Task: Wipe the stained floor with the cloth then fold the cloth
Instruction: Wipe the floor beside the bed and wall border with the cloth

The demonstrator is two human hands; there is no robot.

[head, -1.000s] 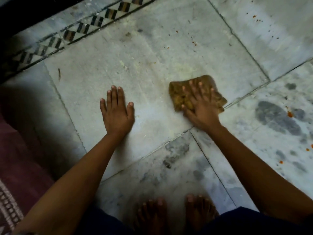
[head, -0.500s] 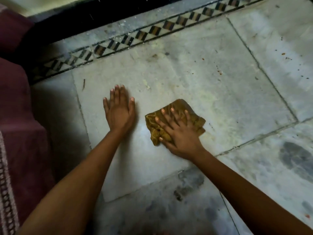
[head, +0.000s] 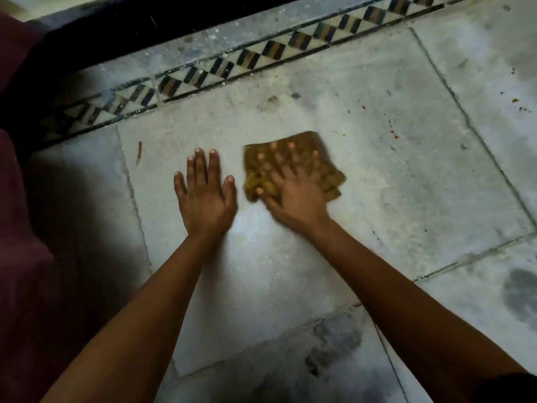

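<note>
Mustard cloth (head: 325, 170) flat under spread right fingers (head: 290, 158).

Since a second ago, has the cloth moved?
Yes. The cloth has slid left across the tile, away from the diagonal seam it lay against, and now sits close beside the left hand.

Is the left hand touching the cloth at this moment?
No: the left hand lies flat on the bare floor tile, apart from the cloth, which only the right hand presses.
</note>
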